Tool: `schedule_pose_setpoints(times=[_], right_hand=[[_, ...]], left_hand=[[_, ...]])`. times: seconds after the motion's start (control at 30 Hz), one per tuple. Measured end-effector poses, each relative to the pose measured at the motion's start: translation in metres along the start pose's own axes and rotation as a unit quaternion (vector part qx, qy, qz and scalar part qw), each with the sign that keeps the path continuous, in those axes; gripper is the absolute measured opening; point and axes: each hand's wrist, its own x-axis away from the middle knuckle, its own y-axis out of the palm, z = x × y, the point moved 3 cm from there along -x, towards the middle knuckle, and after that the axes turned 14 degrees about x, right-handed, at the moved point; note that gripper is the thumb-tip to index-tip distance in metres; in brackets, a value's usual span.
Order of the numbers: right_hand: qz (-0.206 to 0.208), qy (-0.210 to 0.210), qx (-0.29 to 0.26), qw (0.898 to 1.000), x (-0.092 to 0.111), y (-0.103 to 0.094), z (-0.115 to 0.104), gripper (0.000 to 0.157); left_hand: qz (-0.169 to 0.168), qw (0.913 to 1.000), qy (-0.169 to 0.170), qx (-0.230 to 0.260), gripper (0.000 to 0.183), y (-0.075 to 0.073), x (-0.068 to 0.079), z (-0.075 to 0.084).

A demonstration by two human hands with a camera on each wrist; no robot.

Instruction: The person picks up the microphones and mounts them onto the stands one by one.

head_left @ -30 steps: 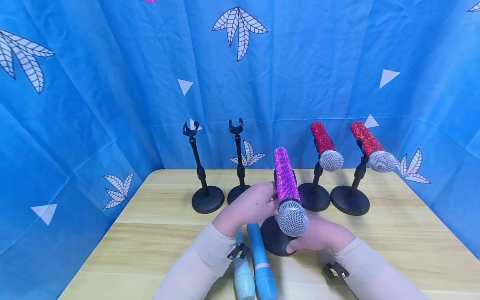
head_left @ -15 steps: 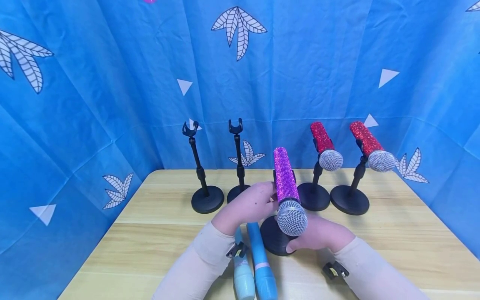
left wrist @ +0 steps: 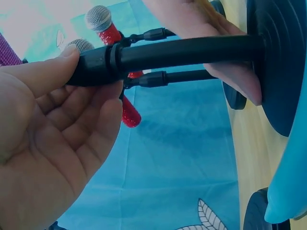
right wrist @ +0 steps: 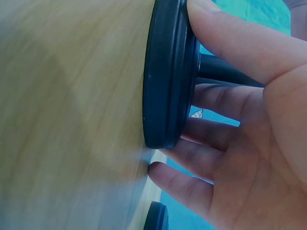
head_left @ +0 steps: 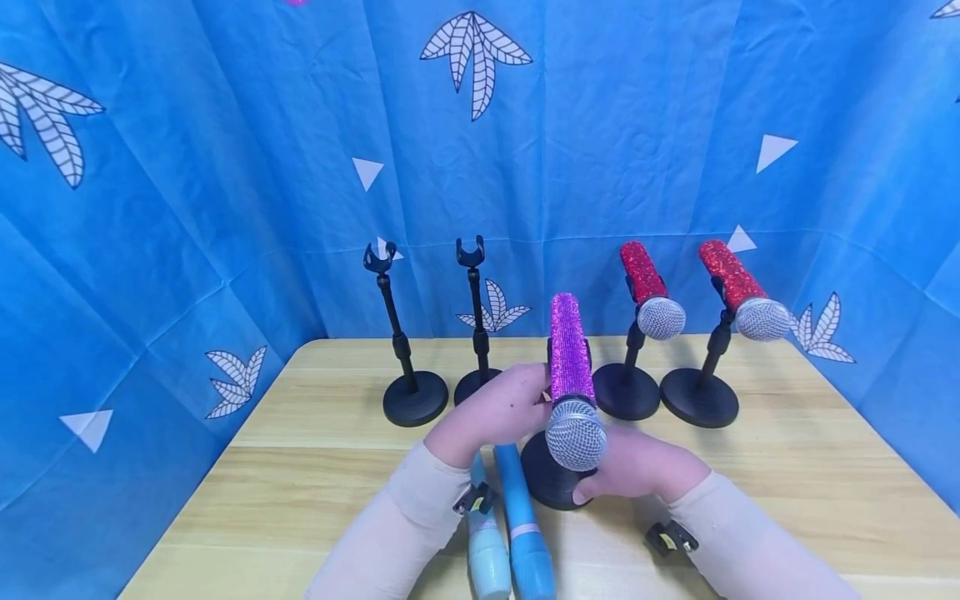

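A purple glittery microphone (head_left: 571, 354) with a silver mesh head lies tilted in the clip of a black desk stand (head_left: 551, 479). My left hand (head_left: 506, 408) pinches the upper part of the stand's pole (left wrist: 192, 51), thumb on one side and fingers on the other, as the left wrist view shows. Lower down, my right hand (head_left: 648, 467) grips the round base (right wrist: 168, 81), its thumb on the top face and fingers around the far side. The base rests on the wooden table. The microphone partly hides both hands' fingers in the head view.
Two red glittery microphones (head_left: 643, 273) sit on stands at the back right. Two bare stands (head_left: 405, 358) with U-shaped clips stand at the back left. A blue microphone (head_left: 522, 517) and a pale aqua one (head_left: 487, 554) lie near my left forearm. Blue curtain surrounds the table (head_left: 322, 467).
The purple microphone has swivelled slightly, its mesh head shifting a little to the left. Both hands keep their places on the stand.
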Motion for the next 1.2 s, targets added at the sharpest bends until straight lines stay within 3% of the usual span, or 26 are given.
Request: schedule_pose_setpoints(times=[0.17, 0.3, 0.47, 0.77, 1.2], right_hand=[[-0.011, -0.022, 0.029, 0.999, -0.0008, 0.0001, -0.0007, 0.061], [-0.01, -0.022, 0.025, 0.999, -0.0001, 0.0001, -0.0003, 0.062], [-0.006, -0.025, 0.031, 0.999, -0.001, -0.0001, 0.0001, 0.066], [-0.008, -0.025, 0.045, 0.999, -0.0043, -0.0009, 0.0001, 0.07], [-0.005, -0.01, 0.019, 1.0, -0.0001, 0.0004, 0.0007, 0.069]], left_hand=[[-0.015, 0.9996, 0.021, -0.005, 0.029, -0.0003, 0.0003, -0.0009], [-0.016, 0.9997, 0.02, 0.004, 0.027, 0.0002, -0.0001, 0.0005], [0.005, 1.0, 0.001, 0.005, 0.032, -0.0005, 0.0003, 0.0028], [0.036, 0.999, -0.005, -0.027, 0.023, -0.0042, 0.0029, 0.0031], [0.002, 0.9998, -0.001, -0.019, 0.027, 0.001, 0.001, 0.0036]])
